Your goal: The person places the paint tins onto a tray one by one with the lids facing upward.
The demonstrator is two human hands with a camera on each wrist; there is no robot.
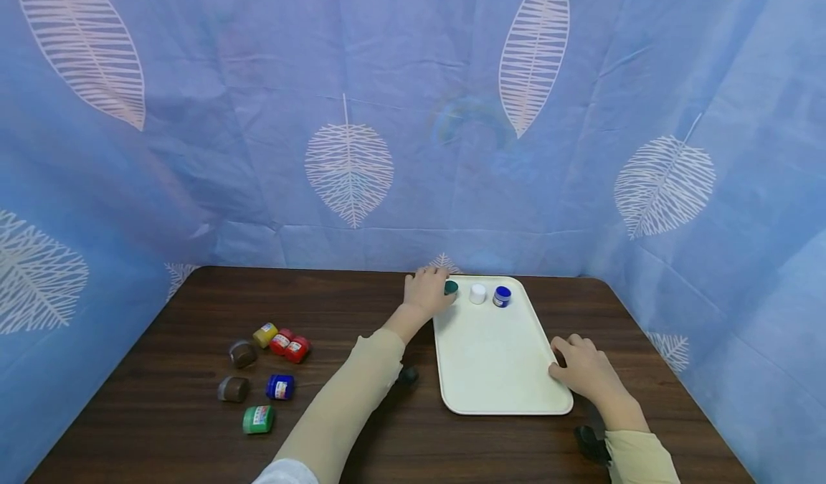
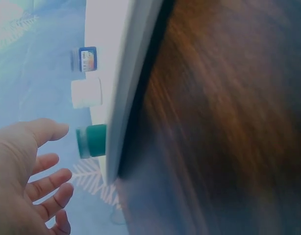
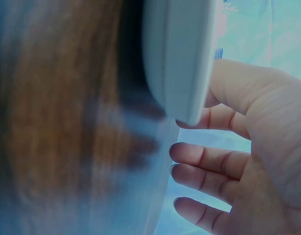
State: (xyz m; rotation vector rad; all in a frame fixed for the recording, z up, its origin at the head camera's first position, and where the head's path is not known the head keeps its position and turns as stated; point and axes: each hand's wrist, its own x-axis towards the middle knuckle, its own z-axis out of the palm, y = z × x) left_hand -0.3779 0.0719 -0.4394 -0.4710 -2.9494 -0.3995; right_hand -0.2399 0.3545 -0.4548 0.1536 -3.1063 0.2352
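Observation:
A cream tray [image 1: 497, 355] lies on the dark wood table, with a green paint jar [image 1: 451, 287], a white jar [image 1: 477, 294] and a dark blue jar [image 1: 502, 297] in a row along its far end. My left hand [image 1: 427, 292] is beside the green jar at the far left corner. In the left wrist view its fingers are spread, with a gap to the green jar [image 2: 94, 140]. My right hand [image 1: 584, 369] is at the tray's right edge. Its thumb reaches over the rim [image 3: 182, 63] and the index finger lies against the edge, while the other fingers hang free.
Loose paint jars lie on their sides at the left of the table: a yellow one [image 1: 265, 335], two red ones [image 1: 297, 349], two brown ones [image 1: 233, 389], a blue one [image 1: 280, 386] and a green one [image 1: 258, 419]. A blue leaf-patterned cloth [image 1: 413, 147] hangs behind the table.

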